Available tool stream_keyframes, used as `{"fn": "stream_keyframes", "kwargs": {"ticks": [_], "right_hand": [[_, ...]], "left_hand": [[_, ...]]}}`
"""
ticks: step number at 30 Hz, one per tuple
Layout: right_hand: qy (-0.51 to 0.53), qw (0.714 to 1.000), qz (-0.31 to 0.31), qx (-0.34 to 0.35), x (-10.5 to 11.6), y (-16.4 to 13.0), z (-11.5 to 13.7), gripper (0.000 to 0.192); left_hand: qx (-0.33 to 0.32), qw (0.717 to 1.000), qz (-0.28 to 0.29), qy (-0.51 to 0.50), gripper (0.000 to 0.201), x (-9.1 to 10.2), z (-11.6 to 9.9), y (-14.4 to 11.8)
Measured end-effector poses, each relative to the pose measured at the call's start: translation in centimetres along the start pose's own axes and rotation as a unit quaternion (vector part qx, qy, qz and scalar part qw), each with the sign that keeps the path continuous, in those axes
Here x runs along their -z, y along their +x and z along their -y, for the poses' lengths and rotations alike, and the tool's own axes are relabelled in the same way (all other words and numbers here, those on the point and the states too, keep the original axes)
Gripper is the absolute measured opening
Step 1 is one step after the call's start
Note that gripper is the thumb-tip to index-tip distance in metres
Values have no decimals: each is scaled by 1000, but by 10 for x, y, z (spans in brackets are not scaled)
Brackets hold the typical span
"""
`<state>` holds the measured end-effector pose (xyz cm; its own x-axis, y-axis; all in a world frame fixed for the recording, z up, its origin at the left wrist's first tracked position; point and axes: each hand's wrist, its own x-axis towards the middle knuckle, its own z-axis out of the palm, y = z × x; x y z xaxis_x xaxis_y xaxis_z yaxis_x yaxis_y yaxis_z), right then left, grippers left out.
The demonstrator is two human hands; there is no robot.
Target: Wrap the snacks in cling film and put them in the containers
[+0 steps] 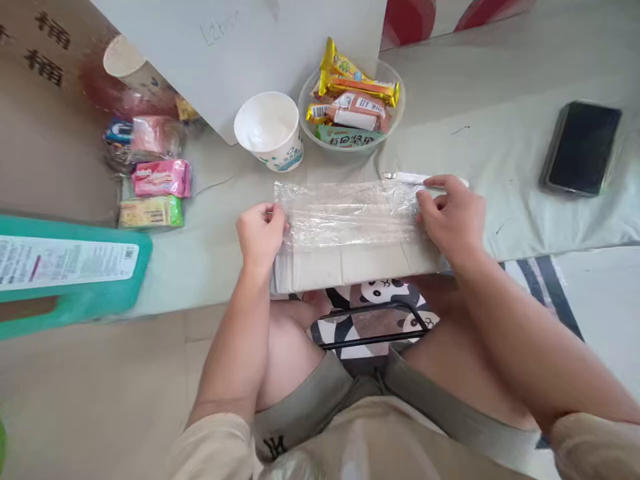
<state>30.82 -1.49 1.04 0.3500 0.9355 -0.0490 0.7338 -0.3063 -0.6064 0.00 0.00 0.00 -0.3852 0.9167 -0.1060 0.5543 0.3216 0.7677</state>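
A sheet of clear plastic film (350,217) lies stretched flat between my hands, over the pale covered surface near its front edge. Its left end is pinched in my left hand (263,233), with the fingers curled. At the right end, my right hand (450,217) pinches the film between thumb and fingers. A thin white tool with a metal tip (410,178), perhaps a small knife, lies just behind the film. My right index finger is close to it; whether they touch I cannot tell.
Behind the film stand a white paper cup (285,157) and a clear bowl (395,120) of wrapped snacks. More wrapped snacks (161,179) lie left, near a teal container (143,260). A black-topped case (583,147) lies right. A white board (225,73) rises at the back.
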Motion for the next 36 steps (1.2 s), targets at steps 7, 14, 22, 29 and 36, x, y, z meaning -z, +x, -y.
{"fn": "stream_keyframes", "kwargs": {"ticks": [7, 14, 22, 29, 36], "right_hand": [[15, 999, -23, 42, -4, 0, -2, 15], [18, 993, -60, 98, -3, -5, -13, 10], [18, 993, -34, 109, -4, -6, -13, 21], [-30, 991, -49, 119, -10, -1, -20, 20], [-48, 952, -175, 246, -10, -15, -9, 11]], "left_hand": [[-40, 999, -22, 30, 21, 0, -1, 3], [-89, 995, -30, 17, 22, -4, -2, 6], [-120, 991, -30, 43, 24, -5, 0, 10], [-93, 983, -67, 140, 7, -5, -2, 15], [-332, 921, -167, 117, 5, -7, -11, -15]]}}
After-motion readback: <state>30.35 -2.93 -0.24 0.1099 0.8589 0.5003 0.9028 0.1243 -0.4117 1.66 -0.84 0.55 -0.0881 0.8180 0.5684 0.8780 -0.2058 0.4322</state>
